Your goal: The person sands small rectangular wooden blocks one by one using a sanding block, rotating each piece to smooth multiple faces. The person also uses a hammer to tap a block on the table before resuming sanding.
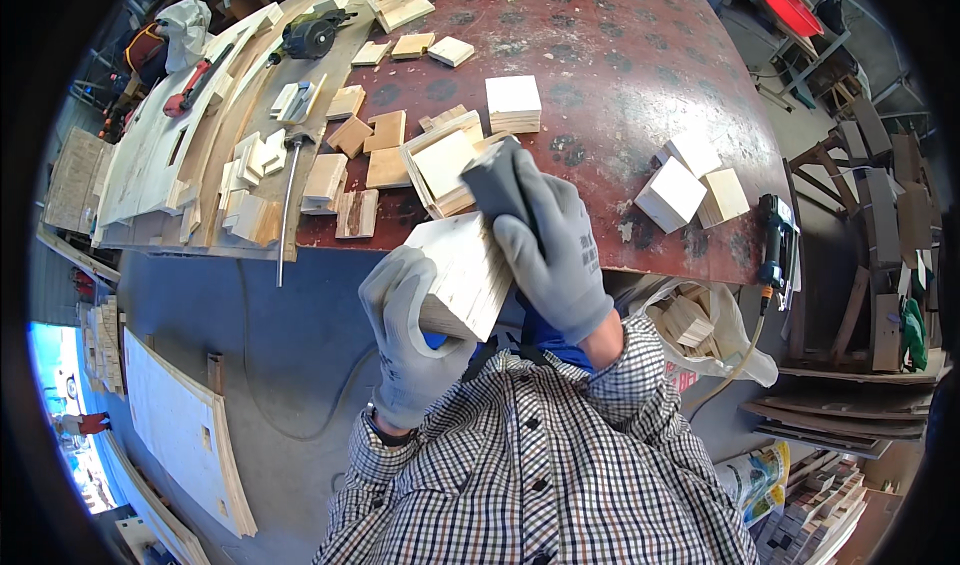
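In my gloved left hand (408, 315) is a pale wooden block (468, 277), tilted in front of my chest at the table's near edge. Layered lines show along its side, and the fingers wrap its left side. My gloved right hand (555, 250) grips a dark grey sanding block (497, 183) at the upper right corner of the wood. Whether the two blocks touch is hard to tell. Just beyond them lies an open wooden frame (440, 165), and behind it a stack of square wooden pieces (513, 103).
More wooden squares (672, 193) lie right on the red table (620, 95). A black air tool (775, 240) with a hose hangs at its right edge. A bag of offcuts (740, 340) sits below. Left are a metal rod (287, 210), a dark power tool (312, 33) and several small boards.
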Motion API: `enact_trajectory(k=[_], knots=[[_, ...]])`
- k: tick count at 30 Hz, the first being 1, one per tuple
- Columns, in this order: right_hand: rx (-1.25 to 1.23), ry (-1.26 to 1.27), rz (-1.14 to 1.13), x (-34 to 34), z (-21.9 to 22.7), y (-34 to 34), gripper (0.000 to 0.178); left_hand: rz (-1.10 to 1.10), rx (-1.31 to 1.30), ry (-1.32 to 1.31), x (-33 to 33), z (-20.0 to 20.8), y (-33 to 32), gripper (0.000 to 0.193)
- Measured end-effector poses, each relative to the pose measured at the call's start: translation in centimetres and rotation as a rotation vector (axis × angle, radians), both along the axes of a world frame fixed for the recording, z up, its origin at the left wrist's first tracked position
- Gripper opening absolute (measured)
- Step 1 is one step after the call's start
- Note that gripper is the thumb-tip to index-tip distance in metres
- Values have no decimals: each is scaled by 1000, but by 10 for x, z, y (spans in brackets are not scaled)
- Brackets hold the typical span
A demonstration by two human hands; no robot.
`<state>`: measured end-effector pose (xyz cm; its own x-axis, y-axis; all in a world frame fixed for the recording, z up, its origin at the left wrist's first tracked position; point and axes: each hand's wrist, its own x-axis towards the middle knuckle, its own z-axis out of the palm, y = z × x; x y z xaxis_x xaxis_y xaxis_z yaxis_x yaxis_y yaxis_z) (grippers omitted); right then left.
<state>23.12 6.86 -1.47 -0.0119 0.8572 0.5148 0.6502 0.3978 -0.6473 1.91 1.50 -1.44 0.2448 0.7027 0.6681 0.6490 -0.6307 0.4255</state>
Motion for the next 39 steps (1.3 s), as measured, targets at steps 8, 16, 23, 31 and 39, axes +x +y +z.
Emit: enact_trajectory(k=[8, 16, 23, 31, 39], knots=[[-175, 590, 299, 10, -62, -47, 70, 47, 104, -118, 10, -2, -2, 100], [-577, 1207, 348, -10, -68, -44, 62, -116, -122, 3, 16, 15, -8, 100], [-555, 1277, 523, 10, -18, -49, 57, -75, -536, -174, -2, 37, -11, 125], [-578, 1130, 533, 10, 8, -54, 75, -281, -127, 35, -4, 33, 8, 126], [-401, 799, 553, 22, 1, -76, 74, -247, -395, -341, -9, 11, 2, 132]])
